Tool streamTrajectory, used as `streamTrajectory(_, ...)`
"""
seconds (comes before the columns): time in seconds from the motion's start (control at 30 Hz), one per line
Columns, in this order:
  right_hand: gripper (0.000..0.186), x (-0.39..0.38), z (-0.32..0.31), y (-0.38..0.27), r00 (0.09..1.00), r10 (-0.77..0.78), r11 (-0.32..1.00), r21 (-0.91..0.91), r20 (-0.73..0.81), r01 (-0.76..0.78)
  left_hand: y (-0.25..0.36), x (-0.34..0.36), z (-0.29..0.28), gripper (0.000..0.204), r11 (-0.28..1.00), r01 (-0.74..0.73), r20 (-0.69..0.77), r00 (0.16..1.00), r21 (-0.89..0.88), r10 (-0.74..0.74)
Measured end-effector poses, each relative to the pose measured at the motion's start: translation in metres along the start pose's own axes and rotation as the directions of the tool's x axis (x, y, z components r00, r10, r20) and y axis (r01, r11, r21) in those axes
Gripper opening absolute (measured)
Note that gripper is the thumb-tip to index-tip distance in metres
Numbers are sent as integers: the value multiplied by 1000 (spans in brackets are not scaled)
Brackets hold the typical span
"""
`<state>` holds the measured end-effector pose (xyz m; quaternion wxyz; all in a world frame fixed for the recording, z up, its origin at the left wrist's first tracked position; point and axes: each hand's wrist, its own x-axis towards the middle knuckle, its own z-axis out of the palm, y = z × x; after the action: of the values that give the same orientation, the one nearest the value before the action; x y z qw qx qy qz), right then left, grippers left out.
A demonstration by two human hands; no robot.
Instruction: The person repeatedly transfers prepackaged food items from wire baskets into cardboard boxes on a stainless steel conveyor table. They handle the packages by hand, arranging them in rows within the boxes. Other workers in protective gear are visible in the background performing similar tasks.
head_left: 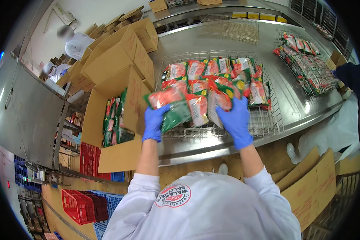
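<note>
My left hand, in a blue glove, is closed on a red and green food packet held over the near left edge of a wire basket. My right hand, gloved the same way, grips the side of another red and green packet tilted above the basket's middle. Beneath both, the wire basket holds several rows of similar packets on a steel table. Left of my left hand stands an open cardboard box with packets lined up inside. My right thumb is partly hidden.
More open cartons stand behind the box. A second loaded wire basket lies on the table at right, near a co-worker's dark sleeve. A flat wire rack rests at the back. Red crates and flattened cardboard flank me.
</note>
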<state>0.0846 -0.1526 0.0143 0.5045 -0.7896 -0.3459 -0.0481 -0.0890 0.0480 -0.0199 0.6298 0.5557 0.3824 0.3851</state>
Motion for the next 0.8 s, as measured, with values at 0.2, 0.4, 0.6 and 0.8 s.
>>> streamTrajectory(0.2,42,-35,50,-121,943,-286,954,38,-167,296,108,-77,-17,63,607,-521,-66,724,599,687)
streamTrajectory(0.4,48,-78,122,-276,809,-535,812,116,-243,572,153,-97,-147,67,538,-541,-301,467,646,831)
streamTrajectory(0.6,53,-86,238,-242,906,-105,947,-238,410,218,75,-16,-207,52,491,-198,0,928,848,373)
streamTrajectory(0.8,29,-55,215,-234,939,-274,955,175,206,240,7,31,-233,30,449,-193,105,972,873,212)
